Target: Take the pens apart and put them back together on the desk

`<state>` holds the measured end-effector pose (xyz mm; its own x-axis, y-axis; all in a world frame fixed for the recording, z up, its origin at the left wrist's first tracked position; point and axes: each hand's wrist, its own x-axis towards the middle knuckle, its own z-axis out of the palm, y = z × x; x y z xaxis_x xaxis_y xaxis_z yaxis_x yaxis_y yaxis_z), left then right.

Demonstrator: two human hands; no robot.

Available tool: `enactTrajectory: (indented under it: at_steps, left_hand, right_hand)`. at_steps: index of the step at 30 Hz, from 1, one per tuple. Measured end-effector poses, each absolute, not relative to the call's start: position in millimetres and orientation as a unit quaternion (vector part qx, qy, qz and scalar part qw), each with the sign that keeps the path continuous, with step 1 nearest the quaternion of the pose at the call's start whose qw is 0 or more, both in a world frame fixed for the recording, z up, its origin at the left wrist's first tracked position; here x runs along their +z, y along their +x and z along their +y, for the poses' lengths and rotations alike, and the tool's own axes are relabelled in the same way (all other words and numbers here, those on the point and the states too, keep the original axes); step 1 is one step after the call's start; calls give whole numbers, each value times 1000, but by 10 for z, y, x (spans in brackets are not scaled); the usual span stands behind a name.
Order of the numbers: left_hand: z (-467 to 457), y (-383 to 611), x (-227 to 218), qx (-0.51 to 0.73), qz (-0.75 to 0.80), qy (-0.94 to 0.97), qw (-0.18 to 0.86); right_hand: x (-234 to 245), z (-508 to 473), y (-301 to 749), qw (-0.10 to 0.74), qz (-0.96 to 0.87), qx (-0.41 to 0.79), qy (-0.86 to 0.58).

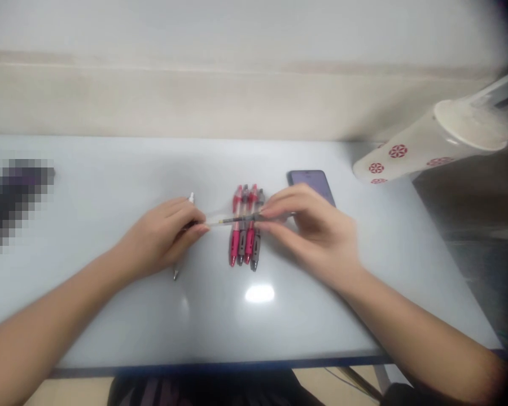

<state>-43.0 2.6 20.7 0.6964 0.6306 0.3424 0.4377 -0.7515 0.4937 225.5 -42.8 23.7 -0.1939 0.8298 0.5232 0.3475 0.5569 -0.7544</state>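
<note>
Both hands hold one thin clear pen [232,220] level above the table. My left hand [163,237] pinches its left end with closed fingers. My right hand [313,225] pinches its right end with thumb and fingertips. Under the held pen lies a row of several pens [245,243], red and grey, side by side. Another pen [190,198] lies under my left hand, its white top and metal tip showing.
A dark phone [311,181] lies flat behind my right hand. A white lamp head with red flower marks [432,146] reaches in from the right. A blurred dark object [12,197] sits at the far left. The table's blue front edge [220,367] is near me.
</note>
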Motion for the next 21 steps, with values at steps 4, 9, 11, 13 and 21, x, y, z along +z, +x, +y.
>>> enactTrajectory:
  at_steps: [4,9,11,13,21]
  left_hand:
    - [49,-456,188,272,293,900,175]
    - [36,-462,182,272,302,898,168]
    - [30,-468,178,269,304,899,166]
    - [26,-473,176,270,304,899,162]
    - [19,-461,196,264,313,894,182]
  right_hand:
    - [222,-431,2231,528,-675,294,-422]
    - [218,-432,2244,579,-634,228,-459]
    - [212,-418,2265,590,-627,185,-474]
    - [205,-403,2285,588,-625,164,-486]
    - [178,-390,2312,557,-643,176,-496]
